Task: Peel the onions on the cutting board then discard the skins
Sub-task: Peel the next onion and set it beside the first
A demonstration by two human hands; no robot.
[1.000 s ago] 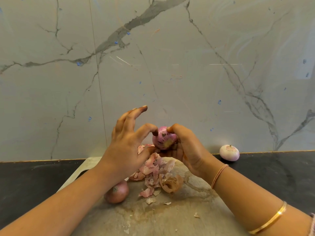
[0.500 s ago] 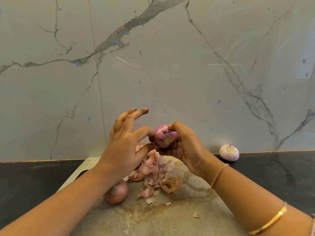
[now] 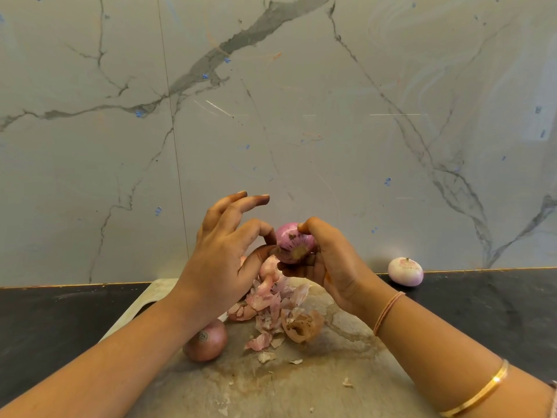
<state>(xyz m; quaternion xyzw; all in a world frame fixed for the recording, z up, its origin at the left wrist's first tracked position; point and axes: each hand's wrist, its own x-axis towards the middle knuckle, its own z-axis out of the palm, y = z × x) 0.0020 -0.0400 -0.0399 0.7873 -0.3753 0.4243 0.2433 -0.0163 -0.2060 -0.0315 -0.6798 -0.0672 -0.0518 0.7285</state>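
A partly peeled red onion (image 3: 294, 244) is held above the far part of the cutting board (image 3: 301, 387), root end turned toward the camera. It is grasped by the right hand (image 3: 334, 260), whose fingers are curled under it while the thumb is pressed on top. The left hand (image 3: 223, 260) is brought in from the left: its thumb and index fingertip are pinched at the onion's left edge, while the other fingers are lifted and spread toward the marble wall (image 3: 301, 116). Below the hands a heap of pink skins (image 3: 277, 303) is seen on the board, with an unpeeled onion (image 3: 206, 342) at its near left. A peeled onion (image 3: 405, 271) is set on the black countertop (image 3: 45, 321), far right.
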